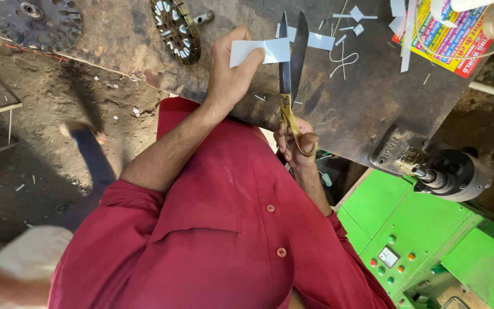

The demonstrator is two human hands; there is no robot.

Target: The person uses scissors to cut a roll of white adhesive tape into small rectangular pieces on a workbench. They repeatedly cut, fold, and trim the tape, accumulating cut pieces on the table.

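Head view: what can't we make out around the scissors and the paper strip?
- Scissors: the handle loops are mostly wrapped by the right hand, so the grip is unclear.
- White paper strip: its near end is covered by the left hand; whether the blades touch it is uncertain.
- Toothed metal disc: cut off by the top edge.
- Colourful printed sheet: cut off at the top, partly under white strips.
- Walking person's foot: motion-blurred.
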